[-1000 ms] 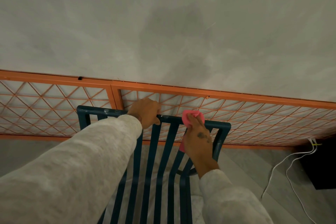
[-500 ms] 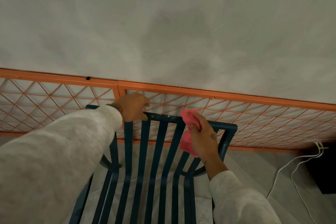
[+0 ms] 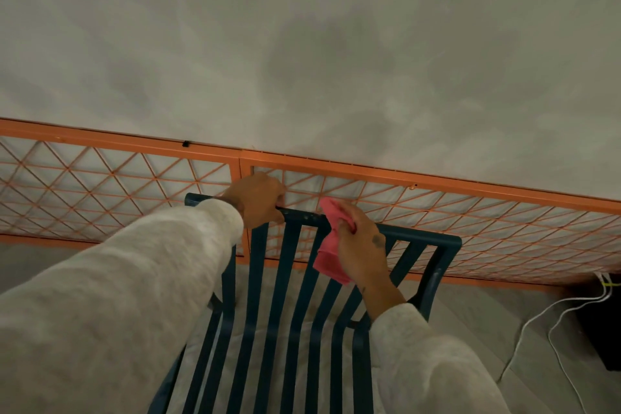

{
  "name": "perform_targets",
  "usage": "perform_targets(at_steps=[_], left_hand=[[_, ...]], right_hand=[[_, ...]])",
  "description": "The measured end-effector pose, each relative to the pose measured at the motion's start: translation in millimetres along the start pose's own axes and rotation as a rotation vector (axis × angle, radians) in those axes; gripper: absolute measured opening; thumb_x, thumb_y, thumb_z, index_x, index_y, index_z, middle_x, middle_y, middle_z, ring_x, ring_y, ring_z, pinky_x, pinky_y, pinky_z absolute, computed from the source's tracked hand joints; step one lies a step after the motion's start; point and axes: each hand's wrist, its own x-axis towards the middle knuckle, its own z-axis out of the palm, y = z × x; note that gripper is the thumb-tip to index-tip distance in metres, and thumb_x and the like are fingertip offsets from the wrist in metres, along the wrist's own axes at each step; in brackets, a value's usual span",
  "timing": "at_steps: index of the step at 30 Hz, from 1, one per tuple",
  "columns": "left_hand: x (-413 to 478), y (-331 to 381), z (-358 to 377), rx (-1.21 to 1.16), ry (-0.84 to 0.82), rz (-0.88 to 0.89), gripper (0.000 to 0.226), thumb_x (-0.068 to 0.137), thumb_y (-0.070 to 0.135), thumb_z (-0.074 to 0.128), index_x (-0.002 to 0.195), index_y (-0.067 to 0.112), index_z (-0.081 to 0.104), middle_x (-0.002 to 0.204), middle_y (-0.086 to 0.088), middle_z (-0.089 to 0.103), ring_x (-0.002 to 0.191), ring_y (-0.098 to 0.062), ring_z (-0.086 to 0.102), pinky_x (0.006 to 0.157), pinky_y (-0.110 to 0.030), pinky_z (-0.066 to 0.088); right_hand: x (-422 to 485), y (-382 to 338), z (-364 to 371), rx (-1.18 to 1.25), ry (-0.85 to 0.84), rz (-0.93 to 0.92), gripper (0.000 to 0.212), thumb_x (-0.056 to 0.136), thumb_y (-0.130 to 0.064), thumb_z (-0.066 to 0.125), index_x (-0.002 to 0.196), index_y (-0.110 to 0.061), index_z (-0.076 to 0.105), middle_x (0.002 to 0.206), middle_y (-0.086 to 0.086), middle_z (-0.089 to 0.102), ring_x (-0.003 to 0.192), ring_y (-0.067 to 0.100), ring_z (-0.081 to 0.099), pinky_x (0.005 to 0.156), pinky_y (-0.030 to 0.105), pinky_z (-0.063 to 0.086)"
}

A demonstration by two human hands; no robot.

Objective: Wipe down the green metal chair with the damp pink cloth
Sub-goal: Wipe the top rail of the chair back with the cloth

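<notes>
The dark green metal chair [image 3: 424,240] fills the lower middle, seen from behind and above, its slatted back running down to the bottom edge. My left hand [image 3: 257,198] grips the top rail left of centre. My right hand [image 3: 361,250] holds the pink cloth [image 3: 331,254] bunched against the top rail near its middle, with one end of the cloth hanging down over the slats. A pale cushion shows through the slats.
An orange metal lattice panel [image 3: 470,212] runs along the grey wall just behind the chair. White cables [image 3: 534,319] trail over the floor at the right toward a dark box [image 3: 605,323] in the corner.
My right hand has slid the cloth leftward along the top rail, and more of the cloth now hangs loose. The view has shifted a little; my left hand keeps its grip.
</notes>
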Motion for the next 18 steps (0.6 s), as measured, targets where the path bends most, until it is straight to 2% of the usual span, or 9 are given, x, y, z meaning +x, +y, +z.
perform_targets(at_steps=[3, 5, 7, 10, 13, 16, 18], left_hand=[[-2, -1, 1, -0.022, 0.025, 0.0, 0.025, 0.082, 0.038, 0.071, 0.097, 0.018, 0.065, 0.093, 0.0, 0.066, 0.085, -0.02, 0.062, 0.08, -0.04, 0.055], [-3, -1, 4, -0.042, 0.052, -0.001, 0.024, 0.083, 0.037, 0.071, 0.097, 0.018, 0.066, 0.092, 0.0, 0.066, 0.083, -0.019, 0.063, 0.079, -0.037, 0.055], [-4, 0, 6, -0.062, 0.073, 0.004, 0.021, 0.084, 0.034, 0.071, 0.097, 0.018, 0.067, 0.092, 0.001, 0.067, 0.083, -0.017, 0.063, 0.077, -0.031, 0.053], [-4, 0, 6, -0.065, 0.088, 0.004, 0.019, 0.084, 0.032, 0.071, 0.097, 0.018, 0.066, 0.092, 0.002, 0.066, 0.084, -0.017, 0.062, 0.073, -0.028, 0.048], [-4, 0, 6, -0.066, 0.085, 0.003, 0.02, 0.083, 0.033, 0.072, 0.096, 0.018, 0.066, 0.092, 0.0, 0.067, 0.083, -0.018, 0.063, 0.078, -0.033, 0.053], [-6, 0, 7, -0.076, 0.099, 0.005, 0.02, 0.084, 0.034, 0.071, 0.096, 0.019, 0.065, 0.093, 0.001, 0.067, 0.085, -0.017, 0.063, 0.081, -0.032, 0.053], [-7, -1, 8, -0.084, 0.113, 0.008, 0.02, 0.085, 0.034, 0.07, 0.096, 0.019, 0.065, 0.094, 0.001, 0.066, 0.085, -0.017, 0.062, 0.08, -0.03, 0.051]], right_hand=[[-4, 5, 1, -0.276, -0.011, -0.126, 0.041, 0.104, -0.022, 0.039, 0.141, -0.039, 0.043, 0.146, -0.005, 0.044, 0.108, 0.01, 0.056, 0.088, 0.021, 0.047], [-5, 16, -2, -0.478, 0.003, -0.222, 0.048, 0.101, -0.016, 0.044, 0.144, -0.036, 0.039, 0.153, -0.009, 0.036, 0.124, 0.016, 0.053, 0.095, 0.025, 0.046], [-4, 24, -7, -0.575, 0.046, -0.205, 0.054, 0.099, -0.011, 0.048, 0.146, -0.035, 0.035, 0.155, -0.011, 0.031, 0.125, 0.019, 0.052, 0.094, 0.03, 0.05], [-3, 23, -6, -0.586, 0.125, -0.105, 0.06, 0.096, -0.005, 0.048, 0.147, -0.033, 0.034, 0.155, -0.01, 0.03, 0.121, 0.024, 0.056, 0.089, 0.041, 0.056], [-4, 13, 11, -0.546, 0.119, -0.059, 0.062, 0.094, -0.002, 0.047, 0.147, -0.031, 0.035, 0.156, -0.009, 0.028, 0.124, 0.028, 0.053, 0.097, 0.043, 0.052], [-9, 14, 24, -0.44, 0.045, -0.135, 0.066, 0.093, 0.001, 0.051, 0.147, -0.033, 0.035, 0.157, -0.007, 0.027, 0.119, 0.031, 0.057, 0.086, 0.04, 0.058], [-13, 24, 20, -0.448, 0.068, -0.247, 0.068, 0.091, 0.003, 0.054, 0.145, -0.036, 0.036, 0.155, -0.007, 0.03, 0.114, 0.03, 0.061, 0.082, 0.041, 0.059]])
